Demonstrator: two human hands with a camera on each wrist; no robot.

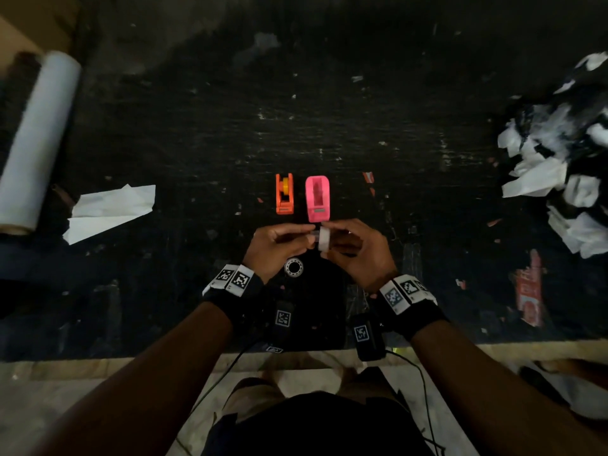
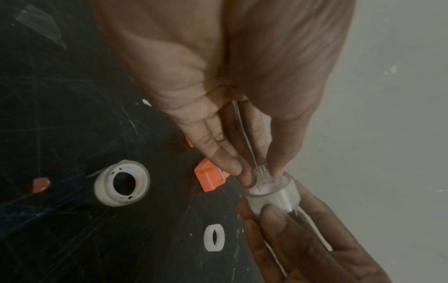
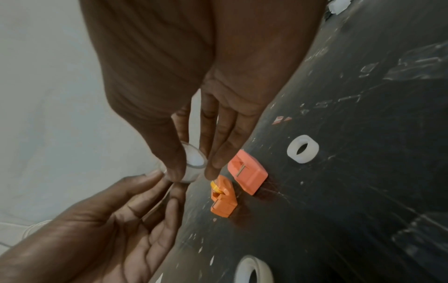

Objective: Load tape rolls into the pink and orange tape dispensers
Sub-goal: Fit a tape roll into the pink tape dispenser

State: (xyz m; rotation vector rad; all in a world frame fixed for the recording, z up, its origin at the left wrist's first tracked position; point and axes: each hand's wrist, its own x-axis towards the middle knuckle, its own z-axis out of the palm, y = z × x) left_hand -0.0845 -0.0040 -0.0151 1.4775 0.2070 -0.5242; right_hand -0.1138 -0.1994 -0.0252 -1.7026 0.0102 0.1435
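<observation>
**Tape roll held between both hands, just short of the pink dispenser**

A clear tape roll (image 1: 323, 239) was held above the dark surface (image 1: 427, 199), pinched by the right hand (image 1: 357, 250) at its rim. A clear spindle (image 2: 261, 170) at the roll's centre was pinched by the left hand (image 1: 278, 246). Just beyond both grips the pink dispenser (image 1: 317, 199) was seen, with the orange dispenser (image 1: 284, 194) beside it to the left. A second tape roll (image 1: 293, 267) was lying flat below the left grip

Empty pink dispenser (image 1: 317, 199) just beside orange dispenser (image 1: 284, 194), both upright
</observation>
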